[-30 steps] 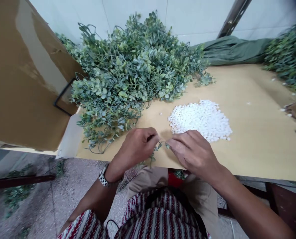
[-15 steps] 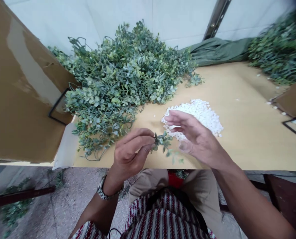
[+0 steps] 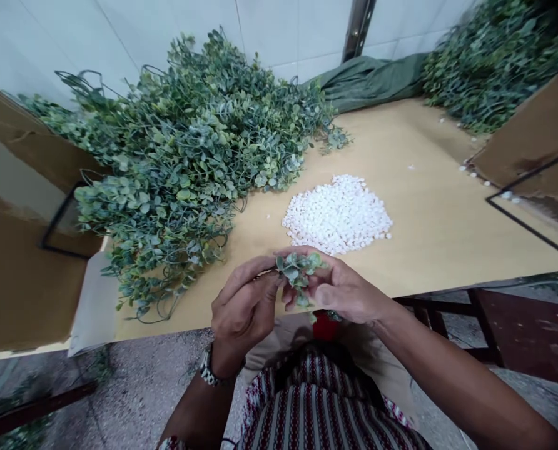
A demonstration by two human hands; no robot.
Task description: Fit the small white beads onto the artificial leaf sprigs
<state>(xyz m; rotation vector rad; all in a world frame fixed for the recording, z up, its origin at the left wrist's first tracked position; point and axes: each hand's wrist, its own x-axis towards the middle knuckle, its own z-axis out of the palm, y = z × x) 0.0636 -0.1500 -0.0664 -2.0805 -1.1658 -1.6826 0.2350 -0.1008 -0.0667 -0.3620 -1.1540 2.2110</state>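
My left hand point(image 3: 246, 300) pinches the stem of a small green leafy sprig point(image 3: 298, 270) just above the near table edge. My right hand point(image 3: 342, 289) cups the sprig's leaves from the right, fingers curled around them. Just beyond the hands lies a heap of small white pieces point(image 3: 338, 214) on the tan table point(image 3: 429, 206). A large pile of green artificial foliage point(image 3: 180, 162) covers the table's left and back.
A brown cardboard box point(image 3: 16, 275) stands at the left, another cardboard box point(image 3: 532, 144) at the right with more foliage point(image 3: 485, 56) behind it. A green cloth point(image 3: 363, 81) lies at the back by the tiled wall. A dark bench point(image 3: 518, 319) is at lower right.
My right hand has come back from the white heap and closed around the sprig. The sprig stays pinched in my left hand. The view has swung rightward.
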